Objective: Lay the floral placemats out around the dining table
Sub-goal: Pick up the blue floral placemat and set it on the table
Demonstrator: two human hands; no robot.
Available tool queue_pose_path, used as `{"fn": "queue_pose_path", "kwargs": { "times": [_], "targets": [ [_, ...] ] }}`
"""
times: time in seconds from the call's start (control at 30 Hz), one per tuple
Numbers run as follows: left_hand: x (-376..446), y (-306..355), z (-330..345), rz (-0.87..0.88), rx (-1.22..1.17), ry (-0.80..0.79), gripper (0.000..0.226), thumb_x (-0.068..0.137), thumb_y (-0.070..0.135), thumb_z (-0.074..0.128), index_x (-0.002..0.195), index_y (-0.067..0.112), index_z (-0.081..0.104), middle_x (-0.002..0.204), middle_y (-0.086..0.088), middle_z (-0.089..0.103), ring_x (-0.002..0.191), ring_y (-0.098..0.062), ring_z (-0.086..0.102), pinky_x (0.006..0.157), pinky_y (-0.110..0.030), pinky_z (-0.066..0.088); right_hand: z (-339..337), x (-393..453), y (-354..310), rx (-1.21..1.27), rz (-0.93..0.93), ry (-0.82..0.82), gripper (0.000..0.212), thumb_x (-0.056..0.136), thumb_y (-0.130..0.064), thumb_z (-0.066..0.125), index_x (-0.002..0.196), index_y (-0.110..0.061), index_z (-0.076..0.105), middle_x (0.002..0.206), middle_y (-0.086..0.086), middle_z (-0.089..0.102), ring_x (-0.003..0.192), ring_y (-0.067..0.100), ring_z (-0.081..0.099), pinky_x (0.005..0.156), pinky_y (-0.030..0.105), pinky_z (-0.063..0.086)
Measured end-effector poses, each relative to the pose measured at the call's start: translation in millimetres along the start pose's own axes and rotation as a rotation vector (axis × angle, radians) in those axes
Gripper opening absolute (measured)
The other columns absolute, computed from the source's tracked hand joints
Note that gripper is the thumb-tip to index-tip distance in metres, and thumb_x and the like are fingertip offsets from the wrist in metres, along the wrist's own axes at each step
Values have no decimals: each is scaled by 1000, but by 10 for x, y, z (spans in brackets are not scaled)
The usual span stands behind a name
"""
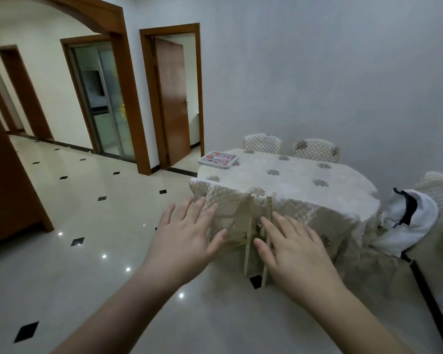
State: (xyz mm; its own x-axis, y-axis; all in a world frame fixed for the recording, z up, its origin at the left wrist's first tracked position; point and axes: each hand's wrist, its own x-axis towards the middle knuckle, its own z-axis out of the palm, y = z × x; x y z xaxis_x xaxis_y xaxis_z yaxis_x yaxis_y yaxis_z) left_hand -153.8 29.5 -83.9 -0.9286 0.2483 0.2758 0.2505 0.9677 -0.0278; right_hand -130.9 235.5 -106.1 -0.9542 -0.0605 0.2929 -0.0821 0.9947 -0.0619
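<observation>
On the dining table (292, 180) lie stacked floral placemats (218, 159) — left hand (182, 236) and right hand (292, 249) spread, empty.

Stacked floral placemats (218, 160) on dining table (292, 180) (far corner), both hands (187, 233) empty

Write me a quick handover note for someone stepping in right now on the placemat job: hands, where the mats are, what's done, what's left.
Left hand: open, fingers spread, holding nothing, held out in front toward the table.
Right hand: open, fingers spread, holding nothing.
Floral placemats: in one stack at the far left edge of the dining table, on the cream tablecloth.
Done: nothing laid out yet; no mat lies at any seat.
Left: walk up to the table, pick up the stack, and set mats out around the table. How many mats are in the stack cannot be told from here.
</observation>
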Motion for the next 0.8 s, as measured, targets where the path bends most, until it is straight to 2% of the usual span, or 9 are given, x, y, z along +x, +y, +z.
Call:
{"fn": "queue_pose_path", "kwargs": {
  "times": [0.07,0.1,0.2,0.3,0.4,0.53,0.67,0.8],
  "targets": [
    [94,-240,67,-25,-1,3,74,88,67,-3,155,36,-1,165,7,-1,151,-13,-7,119,-39,-6,94,206,-212,14,-9,9,65,91,-57,22,131,-23,61,136,5,59,124,25,56,104,42,38],
    [144,-378,110,-36,-11,1,71,91,67,1,155,36,-1,165,7,-1,151,-13,-7,119,-39,-6,125,316,-341,17,-27,3,70,90,-59,15,137,-25,55,143,3,53,131,23,49,107,43,35],
    [263,-823,197,-62,-31,-3,68,93,66,5,155,37,0,165,7,0,151,-13,-7,119,-38,-6,243,654,-765,38,-101,-19,86,79,-62,-7,150,-31,32,159,-2,29,145,17,25,116,41,18],
    [362,-1333,277,-89,-27,-27,72,89,67,-1,155,37,1,165,6,1,151,-14,-5,120,-40,-4,351,981,-1262,57,-149,-36,91,74,-61,-13,153,-33,22,162,-4,20,148,14,15,118,38,11],
    [462,-1794,340,-90,4,-26,85,77,68,-14,155,37,1,165,5,4,151,-15,-2,121,-41,0,432,1276,-1692,60,-183,-39,94,71,-61,-17,153,-33,17,163,-5,16,148,13,12,119,37,9],
    [665,-2263,402,-128,10,-27,84,77,66,-14,155,36,-2,166,5,2,151,-16,-3,121,-41,2,520,1597,-2063,42,-197,-50,95,69,-59,-20,154,-33,16,162,-8,16,149,12,11,120,37,7],
    [894,-2556,499,-145,14,-27,83,79,67,-10,155,36,0,165,5,3,151,-16,-3,121,-41,2,673,1946,-2212,24,-204,-50,95,70,-58,-20,153,-32,18,162,-7,18,149,14,12,119,37,8],
    [1197,-2751,640,-151,15,-47,92,69,66,-18,155,37,1,166,6,1,151,-15,-3,121,-40,2,887,2323,-2282,33,-206,-52,94,72,-58,-18,153,-31,20,161,-5,21,149,15,15,119,38,9]
  ]
}}
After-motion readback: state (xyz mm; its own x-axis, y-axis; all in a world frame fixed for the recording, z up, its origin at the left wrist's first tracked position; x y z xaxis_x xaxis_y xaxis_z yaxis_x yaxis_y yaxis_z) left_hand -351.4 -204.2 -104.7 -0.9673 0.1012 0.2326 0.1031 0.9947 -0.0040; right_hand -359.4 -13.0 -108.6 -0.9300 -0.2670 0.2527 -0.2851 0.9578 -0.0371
